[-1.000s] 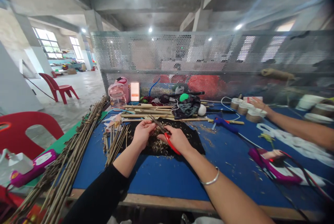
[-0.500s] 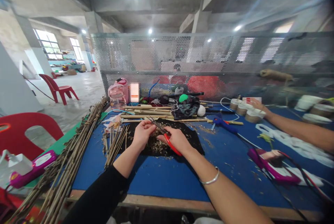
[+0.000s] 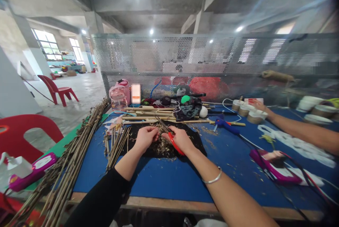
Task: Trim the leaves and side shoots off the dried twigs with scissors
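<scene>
Red-handled scissors (image 3: 175,143) are gripped in my right hand (image 3: 182,138), their dark blades pointing up and to the left. My left hand (image 3: 145,138) is closed in a pinch just left of the blades; whatever lies between its fingertips is too small to make out. Below both hands, a black cloth (image 3: 194,145) is spread on the table, with a heap of dry plant clippings (image 3: 161,147) on it. Left of the cloth lies a small bunch of thin cut sticks (image 3: 118,147).
Long dry stalks (image 3: 76,153) run along the table's left side. Bamboo sticks (image 3: 148,118) and yarn lie behind my hands. A blue glue gun (image 3: 225,124) and purple power strip (image 3: 275,170) are at right. Another person's arm (image 3: 296,124) reaches in near small tubs (image 3: 256,117).
My right hand and the scissors have shifted slightly right, away from my left hand. The left hand stays pinched in about the same place.
</scene>
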`<move>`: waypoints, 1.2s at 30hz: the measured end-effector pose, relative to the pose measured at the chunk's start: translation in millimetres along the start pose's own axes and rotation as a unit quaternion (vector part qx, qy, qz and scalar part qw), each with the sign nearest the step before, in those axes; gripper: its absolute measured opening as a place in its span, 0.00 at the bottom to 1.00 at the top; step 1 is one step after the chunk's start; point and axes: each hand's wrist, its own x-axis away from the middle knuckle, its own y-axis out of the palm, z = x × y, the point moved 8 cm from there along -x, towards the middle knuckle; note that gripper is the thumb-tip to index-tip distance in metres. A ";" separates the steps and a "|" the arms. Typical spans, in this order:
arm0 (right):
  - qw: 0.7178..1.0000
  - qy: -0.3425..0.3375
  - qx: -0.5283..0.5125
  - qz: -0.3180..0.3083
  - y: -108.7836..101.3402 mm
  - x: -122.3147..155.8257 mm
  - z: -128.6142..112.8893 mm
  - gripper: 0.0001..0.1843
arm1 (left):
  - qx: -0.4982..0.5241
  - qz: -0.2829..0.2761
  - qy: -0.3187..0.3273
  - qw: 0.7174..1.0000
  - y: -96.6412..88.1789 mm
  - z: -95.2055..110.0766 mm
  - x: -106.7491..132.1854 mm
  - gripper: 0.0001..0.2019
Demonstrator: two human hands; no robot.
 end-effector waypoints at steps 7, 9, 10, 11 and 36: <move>0.999 0.010 0.028 -0.013 3.0 0.9 -0.4 0.19 | 0.013 0.017 0.015 1.000 -5.1 -0.5 -3.2 0.09; 0.998 0.015 0.058 -0.009 3.6 1.1 0.6 0.22 | 0.024 0.016 0.023 0.999 -4.6 1.7 -2.4 0.10; 0.998 0.014 0.066 -0.007 4.0 1.1 0.3 0.23 | 0.027 0.014 0.024 0.999 -3.6 2.7 -1.4 0.10; 0.998 0.009 0.068 -0.006 4.6 1.1 -0.5 0.24 | 0.027 0.011 0.024 0.999 -2.4 3.5 -0.3 0.10; 1.000 -0.006 0.021 -0.022 10.1 2.7 -7.8 0.19 | 0.049 -0.005 0.027 0.998 2.9 6.9 3.3 0.10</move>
